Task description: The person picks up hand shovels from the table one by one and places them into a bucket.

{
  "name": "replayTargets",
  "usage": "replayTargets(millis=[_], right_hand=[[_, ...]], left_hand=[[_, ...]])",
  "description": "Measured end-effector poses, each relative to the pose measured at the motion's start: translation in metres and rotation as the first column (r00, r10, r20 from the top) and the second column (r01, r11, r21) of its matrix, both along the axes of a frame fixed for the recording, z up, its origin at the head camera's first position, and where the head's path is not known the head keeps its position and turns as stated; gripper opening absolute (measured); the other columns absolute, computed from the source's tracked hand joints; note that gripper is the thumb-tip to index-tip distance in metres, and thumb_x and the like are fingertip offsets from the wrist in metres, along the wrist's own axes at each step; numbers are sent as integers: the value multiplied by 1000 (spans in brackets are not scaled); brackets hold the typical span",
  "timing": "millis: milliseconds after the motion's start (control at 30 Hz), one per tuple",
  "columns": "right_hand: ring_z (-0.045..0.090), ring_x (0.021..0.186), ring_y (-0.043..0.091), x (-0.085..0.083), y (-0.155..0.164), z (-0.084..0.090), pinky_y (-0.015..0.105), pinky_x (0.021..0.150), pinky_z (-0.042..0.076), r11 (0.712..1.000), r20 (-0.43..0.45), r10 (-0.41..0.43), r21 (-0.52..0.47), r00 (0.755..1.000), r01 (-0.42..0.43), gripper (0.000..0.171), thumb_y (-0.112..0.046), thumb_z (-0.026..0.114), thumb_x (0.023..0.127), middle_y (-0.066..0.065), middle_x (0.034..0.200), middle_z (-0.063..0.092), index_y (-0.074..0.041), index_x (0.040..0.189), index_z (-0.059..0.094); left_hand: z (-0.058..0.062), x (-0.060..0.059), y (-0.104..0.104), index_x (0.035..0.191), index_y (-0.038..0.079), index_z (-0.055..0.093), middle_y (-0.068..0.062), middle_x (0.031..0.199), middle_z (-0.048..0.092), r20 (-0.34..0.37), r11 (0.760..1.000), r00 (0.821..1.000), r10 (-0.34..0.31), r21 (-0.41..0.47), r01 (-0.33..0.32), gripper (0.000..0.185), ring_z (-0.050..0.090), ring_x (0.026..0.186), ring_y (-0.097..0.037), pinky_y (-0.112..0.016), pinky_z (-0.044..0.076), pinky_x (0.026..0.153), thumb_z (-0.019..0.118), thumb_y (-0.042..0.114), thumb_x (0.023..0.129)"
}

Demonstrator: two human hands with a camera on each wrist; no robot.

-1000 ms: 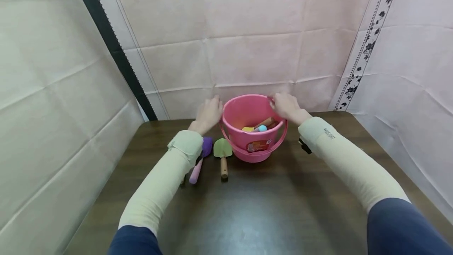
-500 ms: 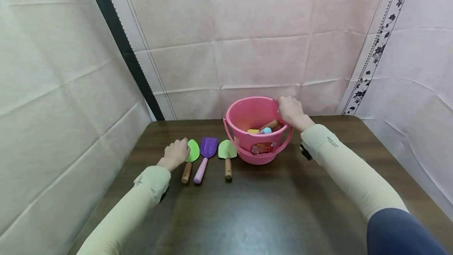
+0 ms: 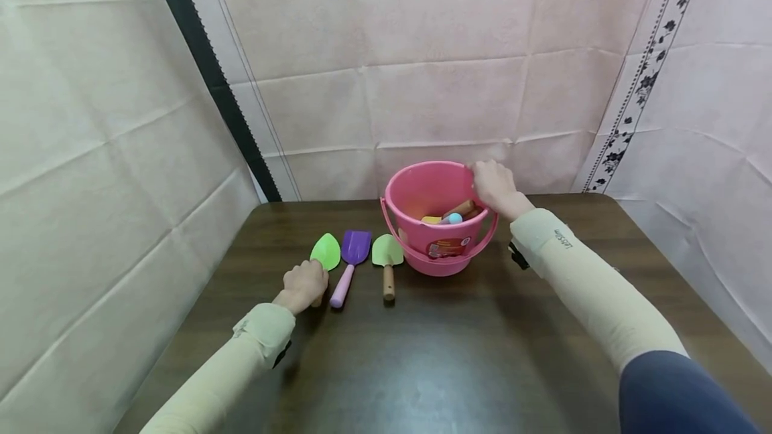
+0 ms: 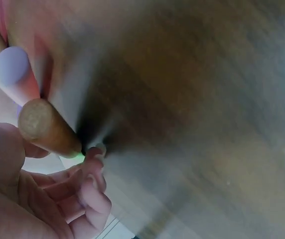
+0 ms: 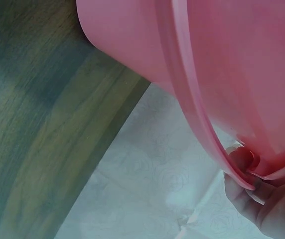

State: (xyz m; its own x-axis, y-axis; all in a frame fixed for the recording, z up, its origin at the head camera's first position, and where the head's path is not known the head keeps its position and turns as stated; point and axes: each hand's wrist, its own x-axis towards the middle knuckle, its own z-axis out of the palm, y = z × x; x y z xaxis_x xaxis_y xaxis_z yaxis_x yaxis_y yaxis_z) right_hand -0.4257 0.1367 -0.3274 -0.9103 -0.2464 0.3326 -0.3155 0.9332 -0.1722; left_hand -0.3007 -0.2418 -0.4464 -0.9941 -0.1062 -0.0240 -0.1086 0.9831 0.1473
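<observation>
In the head view my left hand is at the bright green toy shovel, fingers curled about its wooden handle. The left wrist view has that handle passing between thumb and fingertips. To its right lies a purple toy shovel with a lilac handle. A pale green toy shovel rests beside the bucket. My right hand grips the rim of the upright pink bucket where the bail handle joins it. Inside are a wooden handle, a blue-tipped piece and something yellow.
The dark wooden table carries everything. A pale cloth hangs behind its far edge, with more cloth along the left side and on the right.
My left hand has left the bucket's rim, moved left and towards me, and come to the bright green shovel's handle. The right hand stays on the bucket, which stands about where it was.
</observation>
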Motion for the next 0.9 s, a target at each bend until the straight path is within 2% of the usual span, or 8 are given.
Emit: replayTargets(millis=[133, 400, 600, 733, 900], right_hand=[[62, 75, 30, 0, 1, 0, 47, 65, 51, 1000, -10, 1, -2, 1000, -1, 30, 1, 45, 89, 15, 85, 66, -4, 108, 67], [60, 73, 29, 4, -1, 0, 45, 65, 50, 1000, 15, -12, -27, 1000, 12, 27, -2, 46, 92, 15, 85, 65, -3, 109, 67], [59, 72, 28, 2, 1, -4, 46, 63, 50, 1000, -6, -14, -9, 1000, 14, 26, -2, 45, 91, 14, 82, 64, -4, 105, 67], [59, 70, 27, 1, -1, -3, 45, 62, 50, 1000, -5, -15, -4, 1000, 15, 26, -2, 45, 92, 14, 82, 64, -5, 106, 67], [59, 70, 27, 1, -1, -2, 43, 62, 49, 1000, 5, -20, -19, 1000, 20, 27, -3, 45, 93, 13, 82, 65, -5, 108, 67]], left_hand=[[-3, -1, 3, 62, 9, 57, -14, 76, 63, -17, 1000, 1000, 0, 9, 0, 38, 66, 74, -34, -48, 50, 62, 47, 26, 95], [-7, -3, 2, 60, 9, 54, -12, 68, 59, -72, 1000, 997, -17, 15, 18, 31, 63, 67, -31, -46, 48, 56, 52, 19, 89], [-9, -7, 2, 57, 9, 53, -9, 62, 57, -105, 999, 994, -31, 24, 34, 29, 61, 61, -29, -43, 47, 54, 56, 19, 85], [-1, -10, -1, 56, 9, 51, -9, 62, 56, -136, 999, 990, -36, 27, 40, 30, 58, 59, -28, -41, 44, 51, 56, 19, 84], [18, -13, -1, 55, 10, 47, -9, 60, 54, -188, 998, 981, -53, 21, 58, 33, 55, 56, -27, -40, 41, 47, 55, 19, 85]])
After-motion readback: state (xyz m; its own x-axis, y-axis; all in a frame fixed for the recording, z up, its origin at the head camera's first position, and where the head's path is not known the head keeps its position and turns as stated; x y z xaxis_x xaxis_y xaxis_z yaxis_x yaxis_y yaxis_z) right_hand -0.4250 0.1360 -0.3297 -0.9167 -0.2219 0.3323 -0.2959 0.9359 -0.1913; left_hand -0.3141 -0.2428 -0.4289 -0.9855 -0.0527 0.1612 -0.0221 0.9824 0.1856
